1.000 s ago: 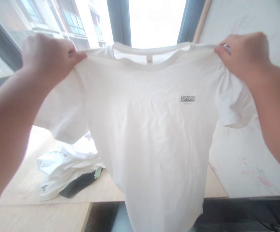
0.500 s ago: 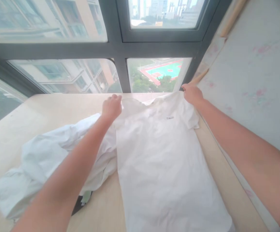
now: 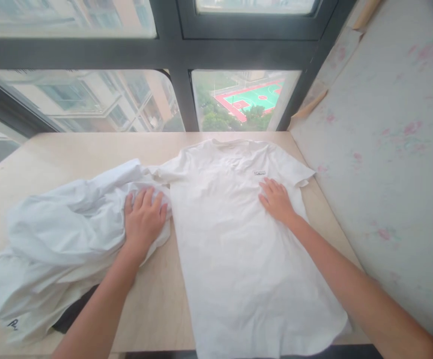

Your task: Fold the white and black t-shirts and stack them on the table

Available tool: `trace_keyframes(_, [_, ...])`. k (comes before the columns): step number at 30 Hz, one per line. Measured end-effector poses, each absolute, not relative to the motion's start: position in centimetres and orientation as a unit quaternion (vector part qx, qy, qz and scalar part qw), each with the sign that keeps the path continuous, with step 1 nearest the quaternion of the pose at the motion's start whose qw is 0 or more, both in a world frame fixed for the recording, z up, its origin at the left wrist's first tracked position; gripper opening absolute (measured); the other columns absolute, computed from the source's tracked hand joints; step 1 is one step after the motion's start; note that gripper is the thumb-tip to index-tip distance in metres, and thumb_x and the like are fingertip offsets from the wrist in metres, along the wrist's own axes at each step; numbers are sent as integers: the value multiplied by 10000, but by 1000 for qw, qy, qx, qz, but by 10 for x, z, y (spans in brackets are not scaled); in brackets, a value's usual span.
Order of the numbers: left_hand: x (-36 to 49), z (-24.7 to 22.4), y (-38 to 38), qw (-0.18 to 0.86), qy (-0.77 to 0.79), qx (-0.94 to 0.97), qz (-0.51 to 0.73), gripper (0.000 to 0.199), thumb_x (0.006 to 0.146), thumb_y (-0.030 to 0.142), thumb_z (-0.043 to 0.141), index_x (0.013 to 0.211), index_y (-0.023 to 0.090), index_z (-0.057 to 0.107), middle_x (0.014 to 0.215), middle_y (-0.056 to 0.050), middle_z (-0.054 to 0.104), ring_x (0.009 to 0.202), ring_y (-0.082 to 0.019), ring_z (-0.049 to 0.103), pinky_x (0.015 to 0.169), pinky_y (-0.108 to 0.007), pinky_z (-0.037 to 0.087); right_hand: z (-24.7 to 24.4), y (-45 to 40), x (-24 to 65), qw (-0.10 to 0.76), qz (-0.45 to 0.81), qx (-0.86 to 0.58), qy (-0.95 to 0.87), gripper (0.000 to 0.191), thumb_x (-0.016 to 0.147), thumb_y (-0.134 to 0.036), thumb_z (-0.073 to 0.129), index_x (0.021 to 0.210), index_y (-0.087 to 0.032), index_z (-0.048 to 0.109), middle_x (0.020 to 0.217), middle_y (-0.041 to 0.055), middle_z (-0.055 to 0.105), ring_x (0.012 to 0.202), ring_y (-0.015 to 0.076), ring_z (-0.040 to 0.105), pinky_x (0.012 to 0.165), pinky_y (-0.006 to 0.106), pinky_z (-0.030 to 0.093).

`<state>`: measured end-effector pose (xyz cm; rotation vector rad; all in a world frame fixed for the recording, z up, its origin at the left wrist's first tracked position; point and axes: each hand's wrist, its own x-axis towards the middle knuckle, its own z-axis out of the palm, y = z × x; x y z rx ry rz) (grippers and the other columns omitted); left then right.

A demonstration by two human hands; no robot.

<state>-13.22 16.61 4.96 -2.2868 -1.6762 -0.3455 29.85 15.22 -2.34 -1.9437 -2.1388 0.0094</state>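
Observation:
A white T-shirt (image 3: 234, 249) lies spread out, its collar toward the window and a small dark print on the chest. On its chest, just below the print, my right hand (image 3: 276, 199) rests with fingers apart. To the left, a heap of white clothes (image 3: 67, 224) is crumpled beside the shirt and touches its left sleeve. My left hand (image 3: 144, 219) lies on the right end of that heap, fingers spread, holding nothing. A dark piece of cloth (image 3: 74, 309) shows from under the heap.
The pale wooden surface (image 3: 156, 304) carries the clothes and ends at a front edge. Behind it stands a grey window frame (image 3: 171, 55). A flower-patterned wall (image 3: 388, 174) borders the right side.
Both hands have let go of the shirt's shoulders and come back toward me, opening. The left one is now on the heap, the right one on the chest. The shirt's sleeves are spread wider.

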Motion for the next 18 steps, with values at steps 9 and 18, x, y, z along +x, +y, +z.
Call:
trace_keyframes(9, [-118, 57, 153, 133, -592, -775, -174, 338, 939, 242, 439, 1222, 147, 599, 1366, -160, 560, 1326, -333, 448, 1151, -548, 231, 3, 174, 279, 203, 25, -672, -712, 514, 941, -471, 530, 1380, -205, 503, 1502, 136, 413, 1372, 324, 369, 1135, 571, 268])
trace_keyframes(18, [-50, 40, -60, -72, -470, -850, -227, 223, 911, 338, 594, 1106, 231, 602, 1045, -103, 656, 950, -239, 635, 839, -374, 529, 18, 35, 314, 291, 99, -676, -670, 343, 944, -334, 453, 1222, -216, 616, 1279, 96, 614, 1220, 244, 553, 1069, 445, 446])
